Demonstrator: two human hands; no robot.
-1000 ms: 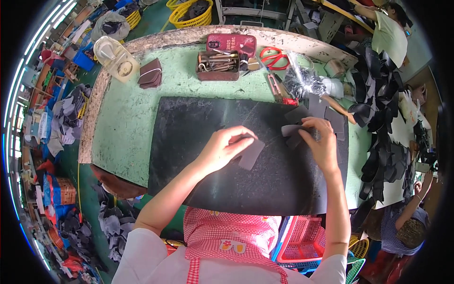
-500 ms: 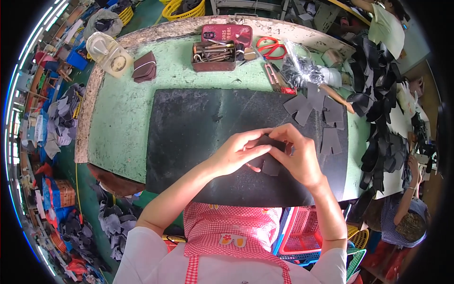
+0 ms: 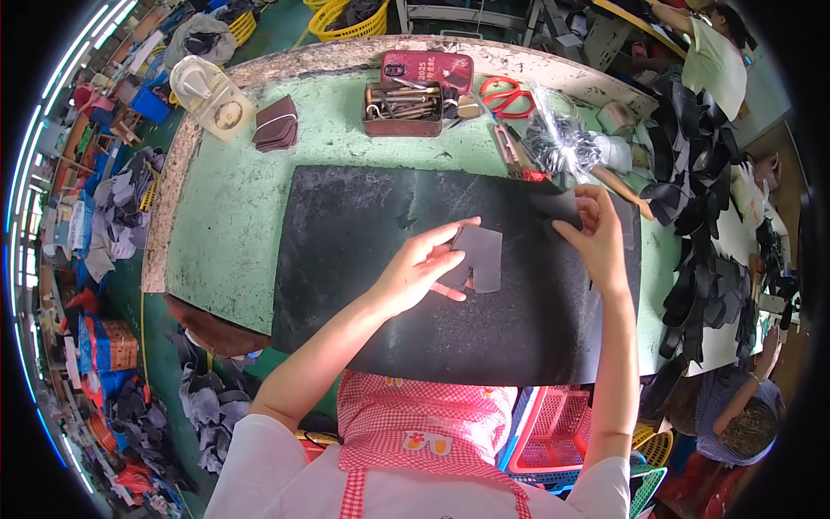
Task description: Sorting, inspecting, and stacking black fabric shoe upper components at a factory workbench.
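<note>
My left hand (image 3: 406, 275) is closed on a flat dark grey cut piece (image 3: 482, 251) with a notch in its lower edge, thumb on top and fingers beneath. The piece is held over the middle of a black mat (image 3: 354, 251). Farther right, my right hand (image 3: 603, 238) pinches one or more dark grey pieces (image 3: 558, 206), curled up at the far edge, above the mat's far right part. How many it holds I cannot tell. My hand and these pieces cover most of that corner.
On the green table (image 3: 216, 225) stand a tin of tools (image 3: 402, 119), a maroon phone (image 3: 428, 69), red-handled scissors (image 3: 508, 97), a stack of brown pieces (image 3: 277, 124) and a clear plastic dispenser (image 3: 212, 99). Black pieces hang in strips (image 3: 692, 199) at right. Two people work nearby.
My hands have moved apart. The right went toward the far right of the mat and took up dark grey pieces there; the left keeps its notched piece, now in full view.
</note>
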